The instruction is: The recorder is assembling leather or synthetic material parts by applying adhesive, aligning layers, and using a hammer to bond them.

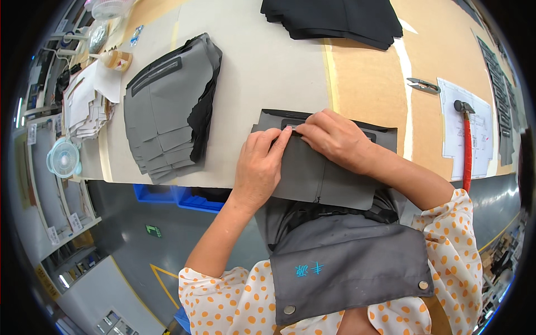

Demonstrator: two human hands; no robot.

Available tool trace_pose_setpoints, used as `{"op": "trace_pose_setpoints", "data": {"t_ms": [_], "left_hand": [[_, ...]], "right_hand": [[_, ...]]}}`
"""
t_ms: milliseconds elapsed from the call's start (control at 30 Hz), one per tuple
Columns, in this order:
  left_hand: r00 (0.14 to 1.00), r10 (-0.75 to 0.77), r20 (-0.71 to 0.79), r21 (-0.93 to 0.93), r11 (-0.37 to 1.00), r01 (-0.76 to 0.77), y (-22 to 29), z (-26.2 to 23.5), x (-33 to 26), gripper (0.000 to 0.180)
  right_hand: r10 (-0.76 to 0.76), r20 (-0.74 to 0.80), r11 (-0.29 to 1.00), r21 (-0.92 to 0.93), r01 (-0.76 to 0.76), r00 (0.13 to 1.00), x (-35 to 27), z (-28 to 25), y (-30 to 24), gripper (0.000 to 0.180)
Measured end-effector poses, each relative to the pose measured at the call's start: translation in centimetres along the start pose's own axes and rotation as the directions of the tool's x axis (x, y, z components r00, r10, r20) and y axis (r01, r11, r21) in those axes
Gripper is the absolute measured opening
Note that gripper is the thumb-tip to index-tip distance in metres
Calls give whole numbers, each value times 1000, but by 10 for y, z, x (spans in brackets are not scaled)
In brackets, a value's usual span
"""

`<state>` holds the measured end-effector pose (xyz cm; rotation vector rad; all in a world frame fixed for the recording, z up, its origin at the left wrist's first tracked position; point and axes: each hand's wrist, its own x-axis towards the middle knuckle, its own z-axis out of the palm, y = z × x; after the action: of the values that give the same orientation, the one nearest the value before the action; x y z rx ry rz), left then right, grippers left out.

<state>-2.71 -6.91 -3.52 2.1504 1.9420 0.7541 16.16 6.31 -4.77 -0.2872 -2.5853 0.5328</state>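
Note:
A grey fabric panel (pixel 335 176) lies at the table's front edge, right before me. Along its far side runs a narrow black-edged slot (pixel 365 134), partly covered by my fingers. My left hand (pixel 258 167) is closed, thumb and forefinger pinching the panel at the slot's left end. Just beside it my right hand (pixel 335 139) is bent over the same slot, its fingertips pressed together on the edge. Whether a small piece sits between the fingertips is hidden. The panel's near edge hangs toward my grey apron (pixel 352 268).
A stack of similar grey panels (pixel 167 111) lies to the left; black fabric pieces (pixel 338 19) are piled at the back. On the right are thread snips (pixel 424 85), a red-handled hammer (pixel 467 145) and a printed sheet (pixel 451 120). A glue bottle (pixel 118 60) and papers (pixel 86 106) stand far left.

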Motion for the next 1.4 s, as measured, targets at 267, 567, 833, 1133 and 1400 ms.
{"op": "trace_pose_setpoints", "data": {"t_ms": [267,567,833,1133,1400], "left_hand": [[1000,16,-8,6,1000,-16,-1,-1,-1,55],[997,66,27,4,998,-66,-3,-3,1,55],[985,141,97,198,968,-158,5,-4,-3,49],[988,118,103,179,975,-135,10,-3,-5,48],[986,125,114,188,971,-145,15,0,-6,47]], "right_hand": [[132,5,975,179,-131,991,-7,-7,1,24],[-28,63,998,59,24,998,-13,-12,8,38],[12,83,999,46,-16,996,-16,-14,6,38],[-27,131,998,58,20,991,-17,-22,7,35],[307,151,918,213,-334,940,-16,-35,-1,23]]}}
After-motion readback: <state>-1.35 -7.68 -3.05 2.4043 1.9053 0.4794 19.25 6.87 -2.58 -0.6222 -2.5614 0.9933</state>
